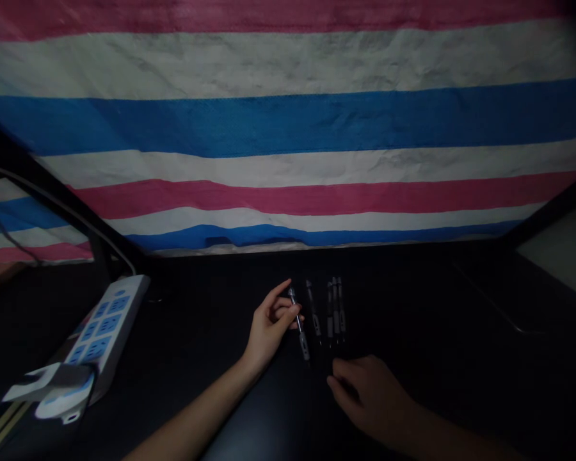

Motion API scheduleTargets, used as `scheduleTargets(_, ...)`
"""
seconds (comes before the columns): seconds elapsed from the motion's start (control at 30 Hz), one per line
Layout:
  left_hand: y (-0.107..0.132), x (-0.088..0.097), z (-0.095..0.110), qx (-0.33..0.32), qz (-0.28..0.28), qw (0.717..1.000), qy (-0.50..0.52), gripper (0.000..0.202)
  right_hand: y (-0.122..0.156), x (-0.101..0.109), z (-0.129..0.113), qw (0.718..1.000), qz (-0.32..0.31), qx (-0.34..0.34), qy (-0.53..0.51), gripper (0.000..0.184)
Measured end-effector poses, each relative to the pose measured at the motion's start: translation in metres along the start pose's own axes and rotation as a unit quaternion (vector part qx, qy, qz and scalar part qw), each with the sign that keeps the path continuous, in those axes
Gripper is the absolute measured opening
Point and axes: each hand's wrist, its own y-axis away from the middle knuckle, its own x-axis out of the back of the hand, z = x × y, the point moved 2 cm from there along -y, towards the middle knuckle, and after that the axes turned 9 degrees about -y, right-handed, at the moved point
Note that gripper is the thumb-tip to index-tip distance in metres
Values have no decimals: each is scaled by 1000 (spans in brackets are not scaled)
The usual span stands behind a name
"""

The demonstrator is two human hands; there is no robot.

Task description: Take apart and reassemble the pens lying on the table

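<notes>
My left hand [271,323] pinches a clear-barrelled pen [298,325] with a dark grip between thumb and fingers, its index finger stretched toward the pen's upper end. The pen slants, its lower end toward me. Just right of it a similar pen [313,310] lies on the black table [413,307]. Three more pens [336,312] lie close together beside that one, roughly parallel. My right hand [367,394] rests low in front of the pens, fingers curled in and thumb below them. No object shows in it, and it is apart from the pens.
A white power strip [112,326] with blue socket faces stands at the left, a plug [52,381] and cable at its near end. Striped sheeting [288,121] hangs behind the table. A dark flat shape with a curved edge [523,330] is at the right.
</notes>
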Motion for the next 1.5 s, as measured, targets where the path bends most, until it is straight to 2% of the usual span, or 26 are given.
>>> scheduleTargets(0.23, -8, 8, -4, -97, 19, 990, -104, 57, -1, 3, -3, 1000, 0, 4, -1, 28)
scheduleTargets(0.37, -8, 8, -9, -100, -13, 988, -120, 68, 0, 3, -4, 1000, 6, 10, 0, 27)
scheduleTargets(0.5, -6, 6, -11, -116, -35, 980, -158, 62, 0, 2, -2, 999, 16, 34, 20, 23)
scheduleTargets(0.57, -3, 4, -9, -146, -59, 966, -206, 60, -2, 2, 2, 996, 47, 66, 44, 17)
scheduleTargets(0.63, 0, 1, -4, -182, -89, 942, -268, 59, -5, 3, 6, 985, 96, 113, 88, 10)
scheduleTargets(0.7, 4, -1, 0, -212, -119, 914, -325, 59, -8, 3, 10, 965, 137, 162, 151, 15)
scheduleTargets(0.77, 7, -2, 3, -229, -149, 892, -361, 61, -11, 3, 14, 942, 157, 203, 218, 22)
scheduleTargets(0.87, 9, -3, 4, -241, -191, 869, -387, 61, -15, 4, 16, 910, 177, 246, 283, 21)
scheduleTargets(1.03, 9, -3, -1, -261, -222, 847, -406, 35, -19, 7, 14, 890, 195, 275, 307, 21)
scheduleTargets(1.27, 12, -7, 1, -287, -209, 830, -430, 29, -22, 14, 11, 895, 182, 312, 263, 20)
scheduleTargets(1.4, 14, -8, 5, -289, -206, 832, -427, 30, -17, 23, 13, 919, 238, 288, 128, 21)
scheduleTargets(1.5, 15, -8, 7, -280, -200, 845, -410, 32, -11, 31, 15, 922, 300, 245, -2, 15)
